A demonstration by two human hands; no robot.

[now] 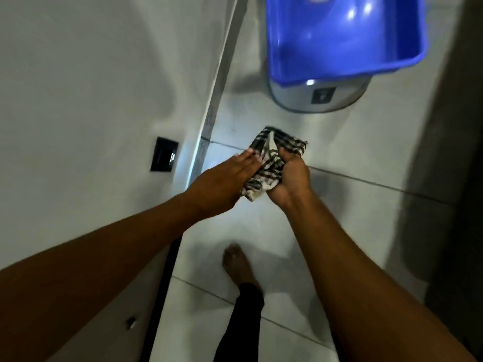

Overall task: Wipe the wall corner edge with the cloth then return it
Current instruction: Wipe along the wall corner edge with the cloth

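Your right hand [288, 177] is fisted around the bunched checked cloth [271, 159], thumb side up, grip closed on the middle of the fabric. Your left hand [224, 181] lies flat, fingers straight and together, pressed against the cloth's left side; fingertips reach the fabric at about frame centre. The cloth sits between both hands, held in the air above the floor, one end fanning out toward 12 o'clock, a pale corner hanging out below toward 6.

The wall corner edge [209, 121] runs from 12 o'clock down to just left of your left hand, a grey strip between the white wall [91, 87] and the tiled floor [352, 158]. Cloth is near it, not touching.

A black switch plate [164, 158] is on the wall at 9 o'clock of the hands. A blue tub [339, 40] sits at 1 o'clock on top of a grey round-cornered unit [321, 96]; both are well apart from the cloth. Your bare foot [239, 265] is on the tiles at 6 o'clock, dark trouser leg [243, 322] below it. Dark shadowed surface along the right edge, can't tell what it is.
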